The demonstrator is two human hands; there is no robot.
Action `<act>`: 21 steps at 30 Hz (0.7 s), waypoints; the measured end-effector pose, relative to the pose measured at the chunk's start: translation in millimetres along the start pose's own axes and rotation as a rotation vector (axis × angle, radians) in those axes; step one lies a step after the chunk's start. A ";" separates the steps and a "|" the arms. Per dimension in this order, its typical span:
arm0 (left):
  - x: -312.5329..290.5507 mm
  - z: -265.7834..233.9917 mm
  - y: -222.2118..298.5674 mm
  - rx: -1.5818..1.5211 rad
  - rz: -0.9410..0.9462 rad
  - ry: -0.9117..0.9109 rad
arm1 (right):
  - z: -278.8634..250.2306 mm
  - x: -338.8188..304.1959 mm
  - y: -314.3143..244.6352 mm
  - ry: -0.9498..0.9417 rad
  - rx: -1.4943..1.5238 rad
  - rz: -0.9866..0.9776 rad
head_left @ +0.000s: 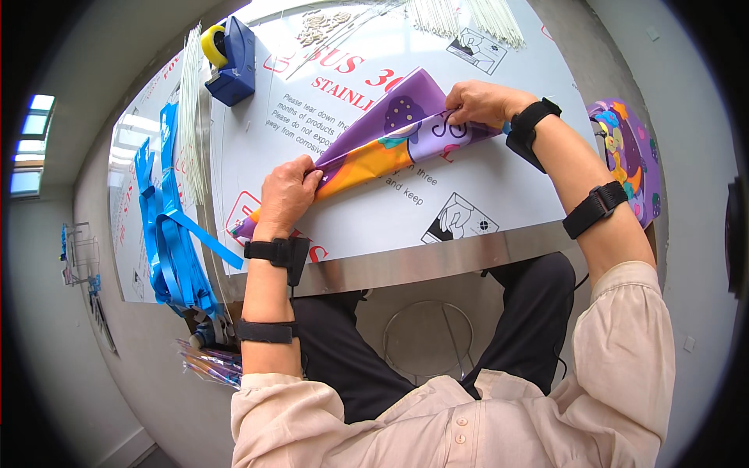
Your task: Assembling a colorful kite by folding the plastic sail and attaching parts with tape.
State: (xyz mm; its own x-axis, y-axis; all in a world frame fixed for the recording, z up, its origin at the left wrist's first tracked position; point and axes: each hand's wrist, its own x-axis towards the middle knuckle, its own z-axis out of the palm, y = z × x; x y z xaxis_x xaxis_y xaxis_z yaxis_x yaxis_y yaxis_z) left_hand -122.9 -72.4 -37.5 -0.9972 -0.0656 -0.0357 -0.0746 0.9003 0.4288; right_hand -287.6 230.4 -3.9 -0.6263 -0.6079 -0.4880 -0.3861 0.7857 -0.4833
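A thin printed sheet (370,165), purple and orange with cartoon shapes, is folded over lengthwise and slants across the table from lower left to upper right. My left hand (288,189) is closed on its folded edge near the lower left end, thumb and fingers pinched together. Toward the other end, my right hand (482,104) pinches the upper edge between thumb and fingers. Between the hands the edge runs fairly straight, and a purple flap stands up behind it. Whether the sheet is cloth or film, I cannot tell.
A blue tape dispenser (232,64) stands at the far left. Blue ribbons (168,226) hang over the left edge beside thin white rods (191,117). More rods (433,17) and small beige pieces (321,27) lie at the back. Similar printed sheets (636,160) hang at the right.
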 end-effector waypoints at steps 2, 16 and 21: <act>-1.0 2.8 3.0 0.037 0.013 0.023 | 2.0 2.7 2.6 0.015 -0.045 -0.024; -19.5 20.2 25.7 0.300 0.109 0.339 | 11.9 8.0 -6.9 0.117 -0.333 0.023; -17.3 27.9 19.8 0.295 0.433 0.282 | 13.6 8.6 -6.8 0.152 -0.336 -0.027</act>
State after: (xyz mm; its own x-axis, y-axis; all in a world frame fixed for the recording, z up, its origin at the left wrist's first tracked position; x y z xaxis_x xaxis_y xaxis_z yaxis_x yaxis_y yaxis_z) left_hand -107.0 -41.5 -53.6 -0.9021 0.2588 0.3452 0.3031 0.9496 0.0801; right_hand -281.1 218.3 -14.6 -0.6969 -0.6246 -0.3525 -0.5887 0.7789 -0.2162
